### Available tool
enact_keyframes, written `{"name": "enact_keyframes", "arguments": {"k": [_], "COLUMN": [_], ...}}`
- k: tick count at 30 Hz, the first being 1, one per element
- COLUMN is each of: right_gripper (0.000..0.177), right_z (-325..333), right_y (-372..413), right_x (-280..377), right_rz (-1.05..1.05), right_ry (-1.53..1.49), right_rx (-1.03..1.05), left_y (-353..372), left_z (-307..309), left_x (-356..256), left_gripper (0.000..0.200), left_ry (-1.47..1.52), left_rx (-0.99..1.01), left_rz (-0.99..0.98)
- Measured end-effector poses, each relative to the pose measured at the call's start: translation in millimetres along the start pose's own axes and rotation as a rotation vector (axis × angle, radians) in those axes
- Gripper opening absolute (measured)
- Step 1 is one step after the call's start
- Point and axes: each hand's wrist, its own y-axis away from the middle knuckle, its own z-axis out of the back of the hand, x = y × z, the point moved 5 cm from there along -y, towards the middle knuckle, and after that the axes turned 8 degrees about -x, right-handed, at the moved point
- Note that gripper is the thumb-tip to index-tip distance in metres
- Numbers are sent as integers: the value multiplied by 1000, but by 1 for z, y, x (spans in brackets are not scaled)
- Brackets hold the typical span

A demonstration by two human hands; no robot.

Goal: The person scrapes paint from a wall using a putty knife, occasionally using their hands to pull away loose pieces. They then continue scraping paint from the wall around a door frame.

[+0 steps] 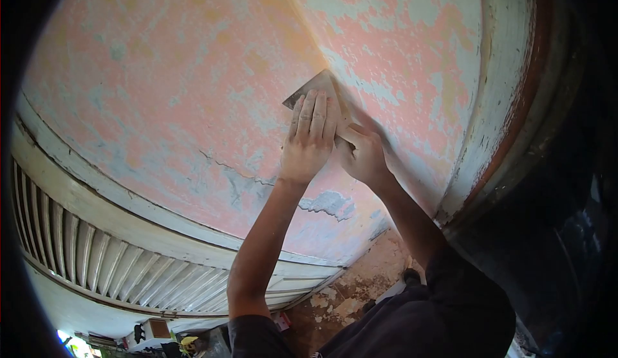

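a patchy wall [193, 100] in pink, pale blue-white and yellow fills most of the scene, its two faces meeting along a yellowish seam [301, 14] that runs toward the far side. a slatted panel [109, 261] with pale, curving trim stretches across the near left, while a worn white frame [486, 94] edged in reddish brown rises at the right. a person in a dark shirt [412, 322] stands at the near side, both bare forearms stretched out to the wall. beneath, a reddish-brown floor [370, 271] is strewn with pale flakes.

at the center, the dusty left hand [309, 129] lies over a flat-bladed scraper, its fingers straight, close together and spread flat along the blade. just beside it to the right, the right hand [362, 154] is curled around the handle end, its grip narrow and the handle mostly hidden. the scraper [329, 88] rests against the wall, one far corner of its metal blade at the seam, another pointing left. nearer than the hands, a gray, rough-edged patch [328, 203] shows in the paint, with a thin, jagged crack [222, 164] to its left.
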Motion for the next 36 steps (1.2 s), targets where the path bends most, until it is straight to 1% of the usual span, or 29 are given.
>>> {"name": "enact_keyframes", "arguments": {"k": [4,6,8,11,13,14,16,17,19,22,26,28,29,31,34,35,36], "right_gripper": [12,14,16,13,6,6,20,20,9,4,5,3,3,4,6,6,4], "right_z": [6,7,4,0,1,1,-4,-4,-3,0,-3,-1,-3,-5,-5,-5,-5], "right_y": [8,1,-2,6,9,3,-10,-12,-15,1,-1,-1,4,10,-3,-1,-2], "right_x": [0,3,5,0,1,-3,-8,-6,-1,7,9,10,8,8,7,10,10], "right_rz": [25,42,58,35,74,82,77,81,46,18,-2,22,21,48,103,98,42], "right_ry": [62,59,50,46,68,68,131,133,99,100,89,97,97,80,129,137,133], "right_rx": [-2,5,12,-31,-56,-56,31,35,25,24,29,-31,-35,-49,-17,-7,-5], "left_y": [9,3,2,9,9,5,-8,-11,-13,0,2,4,5,11,4,0,1], "left_z": [1,1,1,-3,0,-2,1,3,5,6,6,8,8,6,5,7,9], "left_x": [-11,-6,-4,-10,-9,-5,5,7,9,1,7,0,-1,-1,6,8,7], "left_gripper": [42,42,42,42,43,44,46,46,46,46,45,45,44,44,44,44,44], "left_ry": [-32,-45,-38,-39,-45,-51,-30,-30,-32,-54,23,-6,-35,-35,-20,-10,-31], "left_rx": [7,-42,-45,-27,-16,-32,-84,-88,-53,-51,-98,-75,-49,-60,-69,-66,-54], "left_rz": [55,49,44,42,46,49,36,41,33,24,0,7,7,-6,-2,3,-1]}}
